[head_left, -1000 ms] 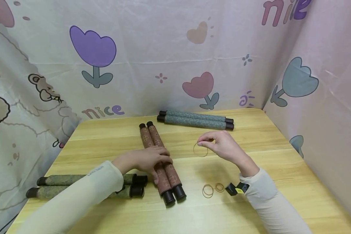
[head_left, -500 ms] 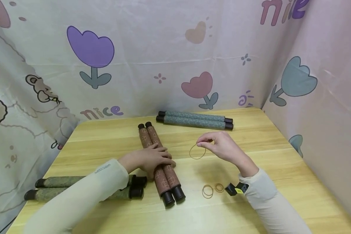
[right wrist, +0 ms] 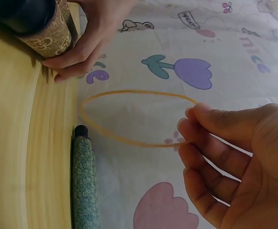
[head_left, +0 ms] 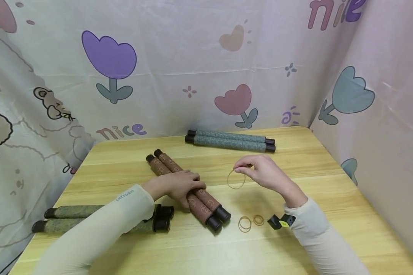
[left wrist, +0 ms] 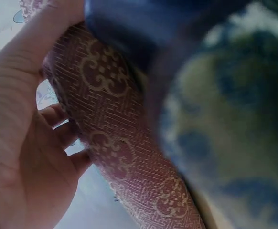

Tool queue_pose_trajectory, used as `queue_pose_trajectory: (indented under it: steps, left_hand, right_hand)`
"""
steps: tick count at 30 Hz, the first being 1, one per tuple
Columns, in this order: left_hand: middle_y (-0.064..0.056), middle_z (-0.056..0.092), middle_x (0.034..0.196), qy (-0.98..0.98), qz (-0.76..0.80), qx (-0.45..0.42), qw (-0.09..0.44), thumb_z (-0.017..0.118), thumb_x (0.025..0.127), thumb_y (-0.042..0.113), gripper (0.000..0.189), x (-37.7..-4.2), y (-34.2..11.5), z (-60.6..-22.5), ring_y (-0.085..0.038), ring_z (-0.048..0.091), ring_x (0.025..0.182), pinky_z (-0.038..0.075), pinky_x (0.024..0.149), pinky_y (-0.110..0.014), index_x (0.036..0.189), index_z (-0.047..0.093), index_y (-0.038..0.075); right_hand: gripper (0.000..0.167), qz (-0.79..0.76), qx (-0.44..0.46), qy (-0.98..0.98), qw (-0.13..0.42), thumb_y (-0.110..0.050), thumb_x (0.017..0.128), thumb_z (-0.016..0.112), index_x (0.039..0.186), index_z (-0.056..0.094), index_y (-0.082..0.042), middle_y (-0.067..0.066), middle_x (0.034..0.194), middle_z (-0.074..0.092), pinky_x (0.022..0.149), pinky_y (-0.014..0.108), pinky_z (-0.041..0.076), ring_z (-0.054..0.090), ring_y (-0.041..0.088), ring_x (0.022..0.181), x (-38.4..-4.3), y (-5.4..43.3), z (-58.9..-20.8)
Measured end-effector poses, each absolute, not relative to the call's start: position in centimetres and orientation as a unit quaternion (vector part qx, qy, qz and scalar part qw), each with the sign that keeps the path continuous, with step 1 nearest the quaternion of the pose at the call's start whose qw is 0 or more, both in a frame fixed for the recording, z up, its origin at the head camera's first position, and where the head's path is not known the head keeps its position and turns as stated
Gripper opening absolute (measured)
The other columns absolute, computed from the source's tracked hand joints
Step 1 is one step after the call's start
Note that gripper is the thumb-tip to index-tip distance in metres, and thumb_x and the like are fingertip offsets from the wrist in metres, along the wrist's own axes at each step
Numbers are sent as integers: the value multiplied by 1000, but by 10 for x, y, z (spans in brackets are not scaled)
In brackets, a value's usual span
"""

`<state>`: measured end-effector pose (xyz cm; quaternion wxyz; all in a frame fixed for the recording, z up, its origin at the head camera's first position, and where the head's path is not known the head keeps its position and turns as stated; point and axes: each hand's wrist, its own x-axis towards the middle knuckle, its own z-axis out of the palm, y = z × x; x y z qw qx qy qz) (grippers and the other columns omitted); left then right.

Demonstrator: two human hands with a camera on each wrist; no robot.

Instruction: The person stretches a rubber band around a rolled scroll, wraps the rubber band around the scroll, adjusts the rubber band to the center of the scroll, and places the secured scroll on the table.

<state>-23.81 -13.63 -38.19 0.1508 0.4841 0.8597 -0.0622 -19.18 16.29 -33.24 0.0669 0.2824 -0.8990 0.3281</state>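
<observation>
Two brown patterned scrolls (head_left: 206, 204) with dark end knobs lie side by side, slanting across the middle of the table. My left hand (head_left: 177, 186) grips the pair around the middle, its thumb on the near side and fingers over the far side. In the left wrist view, a brown scroll (left wrist: 112, 157) runs between thumb and fingers. Over to the right, my right hand (head_left: 265, 172) pinches a thin tan rubber band (head_left: 236, 188) between thumb and fingertips. The band (right wrist: 129, 143) hangs as an open loop, apart from the scrolls.
Two olive-green scrolls (head_left: 72, 225) lie at the left, partly under my left forearm. Two blue-green scrolls (head_left: 230, 143) rest at the back of the table (head_left: 296, 160). Several loose rubber bands (head_left: 244, 224) lie near the right wrist. A printed curtain (head_left: 179, 49) hangs behind.
My left hand has turned the brown scrolls: their far ends moved left, their near ends right and slightly away. The right hand stays nearly in place while the rubber band sways.
</observation>
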Motion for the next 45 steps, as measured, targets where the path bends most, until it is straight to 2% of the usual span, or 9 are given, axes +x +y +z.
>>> queue_pose_trajectory:
  steps: [2,5,9,17,24,33,38,45]
  left_hand:
    - [3,49,113,862,-59,480,149,84,65,51,80,-239,-137,-382,-17,52,103,37,106,-40,134,51,28]
    - [3,53,119,862,-55,482,145,83,66,52,81,-240,-137,-383,-19,53,107,41,100,-40,136,51,25]
    - [0,57,126,862,-51,487,133,81,68,57,85,-244,-138,-384,-22,55,114,41,101,-46,139,51,20]
    - [-1,58,126,882,-19,457,110,75,72,66,88,-250,-140,-381,-24,56,113,39,102,-48,142,50,20]
    - [-4,55,128,894,38,434,101,76,72,63,91,-255,-140,-381,-28,55,116,41,103,-48,143,48,13]
    - [-1,57,127,907,90,401,88,81,70,59,91,-256,-141,-378,-25,56,113,43,101,-46,143,48,15]
    - [-1,57,128,910,104,396,70,81,71,58,91,-253,-137,-372,-24,56,115,44,100,-44,144,48,15]
    - [-8,53,138,912,128,385,62,83,72,52,90,-247,-134,-363,-30,52,124,38,106,-50,145,47,13]
  right_hand:
    - [9,320,288,-900,70,-22,92,70,98,76,-19,-12,93,70,76,37,52,64,7,85,-192,164,-331]
    - [9,310,300,-899,76,-22,92,70,98,76,-19,-13,92,70,73,36,52,64,5,83,-192,166,-327]
    - [8,302,309,-898,82,-23,92,70,97,75,-21,-16,89,69,69,32,50,62,2,79,-189,168,-319]
    - [6,302,319,-895,78,-24,93,70,96,75,-24,-18,86,67,66,30,48,59,3,75,-182,167,-308]
    - [8,319,344,-880,72,-23,93,69,97,75,-21,-17,91,69,72,33,51,62,3,82,-172,163,-301]
    - [7,336,377,-860,66,-18,90,72,96,76,-19,-14,96,70,80,35,53,64,5,90,-164,155,-298]
    - [8,340,390,-854,60,-18,91,72,97,76,-17,-13,97,70,79,33,53,64,6,91,-165,152,-300]
    - [8,341,354,-870,48,-20,92,70,97,76,-21,-16,94,69,75,32,50,62,5,86,-168,153,-301]
